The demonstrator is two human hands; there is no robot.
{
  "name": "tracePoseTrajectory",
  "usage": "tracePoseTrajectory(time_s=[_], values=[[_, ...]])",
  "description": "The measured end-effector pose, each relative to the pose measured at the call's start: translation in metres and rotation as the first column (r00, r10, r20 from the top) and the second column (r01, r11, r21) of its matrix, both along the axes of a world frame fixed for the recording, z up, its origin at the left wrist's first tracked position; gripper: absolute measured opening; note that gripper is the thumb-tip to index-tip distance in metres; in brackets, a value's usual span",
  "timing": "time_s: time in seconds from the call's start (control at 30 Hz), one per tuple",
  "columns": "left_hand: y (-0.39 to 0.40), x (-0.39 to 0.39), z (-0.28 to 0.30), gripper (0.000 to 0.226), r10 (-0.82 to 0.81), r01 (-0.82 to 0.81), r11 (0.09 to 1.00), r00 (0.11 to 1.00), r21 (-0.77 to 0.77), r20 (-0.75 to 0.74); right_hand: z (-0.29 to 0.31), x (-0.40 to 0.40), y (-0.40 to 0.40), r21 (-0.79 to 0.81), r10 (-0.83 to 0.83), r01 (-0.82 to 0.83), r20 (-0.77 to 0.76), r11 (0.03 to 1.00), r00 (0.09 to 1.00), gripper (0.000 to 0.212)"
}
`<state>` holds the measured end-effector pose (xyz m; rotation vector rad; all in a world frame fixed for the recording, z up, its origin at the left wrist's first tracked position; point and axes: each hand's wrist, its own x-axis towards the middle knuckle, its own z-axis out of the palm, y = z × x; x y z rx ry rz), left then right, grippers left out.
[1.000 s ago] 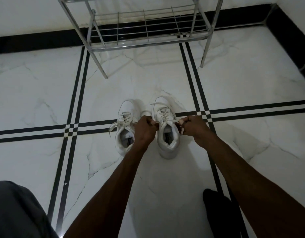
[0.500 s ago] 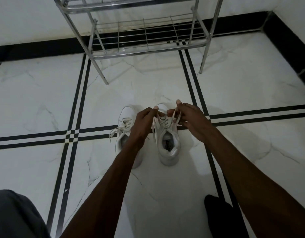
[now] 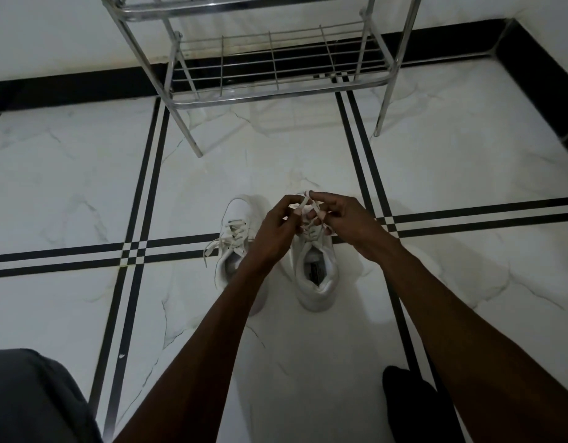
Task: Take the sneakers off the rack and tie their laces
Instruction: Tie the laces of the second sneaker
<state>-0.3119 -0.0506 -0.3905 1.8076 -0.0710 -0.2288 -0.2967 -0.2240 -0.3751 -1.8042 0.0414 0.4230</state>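
Observation:
Two white sneakers stand side by side on the marble floor, toes pointing away from me. The left sneaker [image 3: 233, 247] has loose laces trailing off to its left; my left forearm covers its heel. Above the tongue of the right sneaker [image 3: 318, 276], both hands meet. My left hand [image 3: 278, 228] pinches one strand of the right sneaker's lace [image 3: 305, 199], and my right hand [image 3: 343, 219] pinches the other strand. The strands cross between my fingertips, lifted above the shoe. The toe of the right sneaker is hidden behind my hands.
A chrome shoe rack [image 3: 276, 91] stands against the wall just beyond the sneakers, its lower wire shelf bare. Black double lines cross the white floor. My grey-clad knee [image 3: 33, 398] is at lower left and a dark foot [image 3: 417, 407] at lower right.
My hands have risen from beside the right sneaker's collar to above its tongue and come together, drawing the lace ends up and crossing them. The view has tilted slightly down from the rack.

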Motion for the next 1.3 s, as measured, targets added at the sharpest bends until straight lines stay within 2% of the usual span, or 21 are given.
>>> tracePoseTrajectory(time_s=[0.07, 0.13, 0.27, 0.37, 0.5, 0.57, 0.67, 0.77, 0.83, 0.9, 0.97, 1.03, 1.1, 1.2, 1.3], values=[[0.001, 0.001, -0.001, 0.025, -0.017, 0.016, 0.998, 1.0, 0.057, 0.021, -0.003, 0.001, -0.001, -0.056, -0.019, 0.018, -0.002, 0.998, 1.0, 0.046], [0.003, 0.002, -0.002, 0.026, -0.035, 0.031, 0.996, 0.998, 0.082, 0.047, -0.006, 0.001, 0.0, -0.022, -0.098, 0.097, -0.028, 0.995, 0.995, 0.03], [0.003, 0.003, -0.002, 0.024, -0.048, 0.042, 0.995, 0.996, 0.091, 0.073, -0.004, 0.003, 0.003, 0.055, -0.225, 0.228, -0.063, 0.972, 0.972, 0.019], [0.003, 0.005, -0.001, 0.02, -0.065, 0.049, 0.988, 0.992, 0.149, 0.105, -0.004, 0.005, 0.004, 0.004, -0.179, 0.179, -0.032, 0.984, 0.983, 0.011], [0.003, 0.005, 0.003, 0.014, -0.082, 0.062, 0.984, 0.99, 0.169, 0.115, -0.002, 0.005, 0.001, 0.041, -0.021, 0.021, 0.007, 0.999, 1.0, 0.022], [0.003, 0.004, 0.004, 0.02, -0.083, 0.059, 0.979, 0.99, 0.197, 0.117, 0.001, 0.002, 0.0, 0.084, 0.026, -0.024, -0.019, 0.996, 0.999, 0.027], [0.002, 0.003, 0.003, 0.034, -0.098, 0.07, 0.978, 0.986, 0.196, 0.138, 0.0, 0.0, 0.003, 0.046, -0.045, 0.045, 0.007, 0.998, 0.999, 0.031], [0.002, 0.001, -0.001, 0.051, -0.068, 0.061, 0.991, 0.996, 0.12, 0.062, -0.003, -0.001, 0.01, 0.081, -0.176, 0.18, -0.053, 0.98, 0.983, 0.019], [0.006, 0.004, -0.005, 0.057, -0.029, 0.031, 0.996, 0.999, 0.081, -0.017, -0.003, -0.002, 0.009, 0.136, -0.163, 0.171, -0.069, 0.976, 0.984, 0.013], [0.01, 0.006, -0.007, 0.059, -0.001, 0.006, 0.998, 0.998, 0.069, -0.07, -0.001, -0.001, 0.004, 0.077, -0.066, 0.066, -0.001, 0.995, 0.998, 0.016], [0.012, 0.007, -0.006, 0.058, 0.03, -0.025, 0.998, 0.994, 0.052, -0.109, 0.002, 0.002, -0.001, -0.125, 0.086, -0.075, 0.091, 0.989, 0.992, 0.018], [0.011, 0.008, -0.003, 0.05, 0.051, -0.046, 0.998, 0.991, 0.046, -0.127, 0.005, 0.009, -0.003, -0.389, 0.248, -0.162, 0.182, 0.907, 0.952, 0.018], [0.008, 0.007, -0.002, 0.041, 0.06, -0.055, 0.998, 0.989, 0.039, -0.136, 0.004, 0.013, -0.003, -0.523, 0.32, -0.15, 0.252, 0.839, 0.913, 0.016], [0.006, 0.003, -0.001, 0.034, 0.085, -0.086, 0.996, 0.985, 0.003, -0.152, -0.002, 0.011, 0.0, -0.536, 0.25, -0.01, 0.376, 0.844, 0.892, 0.011], [0.008, 0.0, -0.001, 0.031, 0.072, -0.086, 0.994, 0.982, -0.073, -0.173, -0.009, 0.004, 0.005, -0.486, 0.144, 0.118, 0.469, 0.866, 0.871, 0.009]])
